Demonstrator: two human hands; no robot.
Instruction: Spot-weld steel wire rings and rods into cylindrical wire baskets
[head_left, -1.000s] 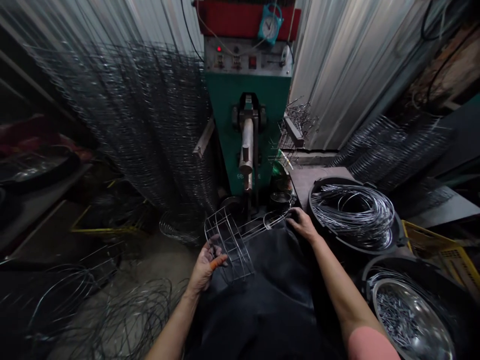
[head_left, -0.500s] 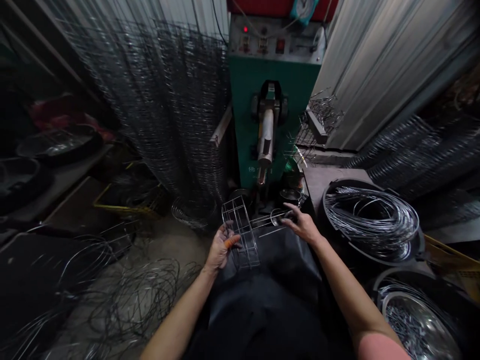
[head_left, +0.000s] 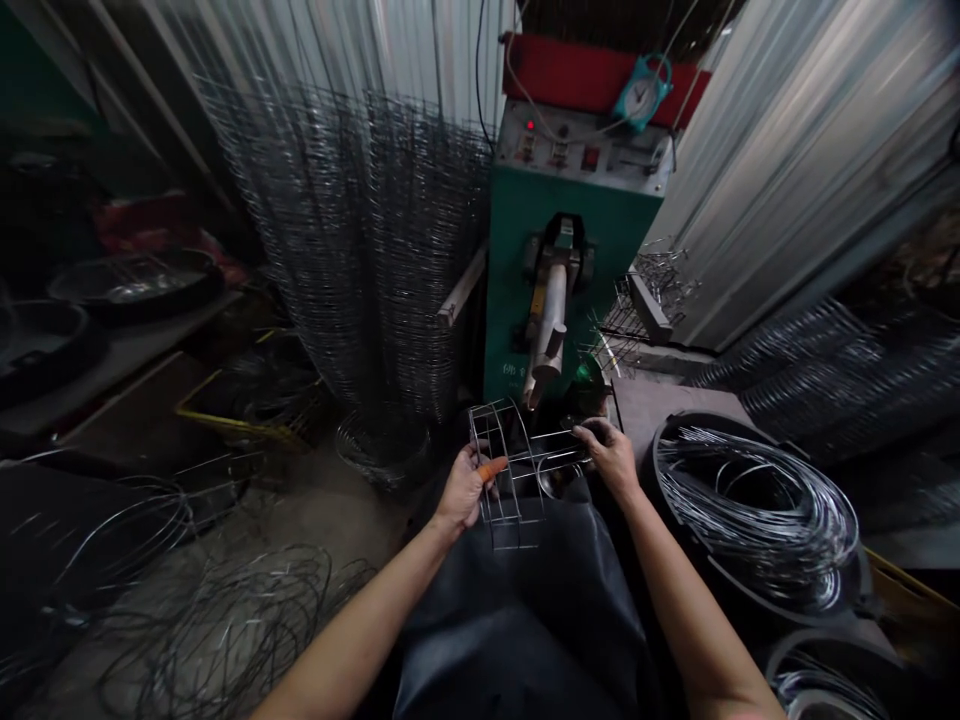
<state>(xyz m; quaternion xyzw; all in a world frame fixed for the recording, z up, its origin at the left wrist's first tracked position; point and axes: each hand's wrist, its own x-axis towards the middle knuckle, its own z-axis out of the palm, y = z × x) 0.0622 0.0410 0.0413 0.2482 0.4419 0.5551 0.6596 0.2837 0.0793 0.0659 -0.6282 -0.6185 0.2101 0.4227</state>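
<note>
Just below picture centre, the wire basket [head_left: 517, 521] lies between both hands, its rods [head_left: 553, 436] running rightward, left hand [head_left: 459, 492] closed on its cage, right hand [head_left: 615, 462] part-curled, pinching the rod ends.

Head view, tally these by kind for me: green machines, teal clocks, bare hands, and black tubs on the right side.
Green machine: 1
Teal clock: 1
Bare hands: 2 (left hand, right hand)
Black tubs at right: 2 (wire-filled tub, lower tub cut off by the picture's edge)
Total: 6
</note>
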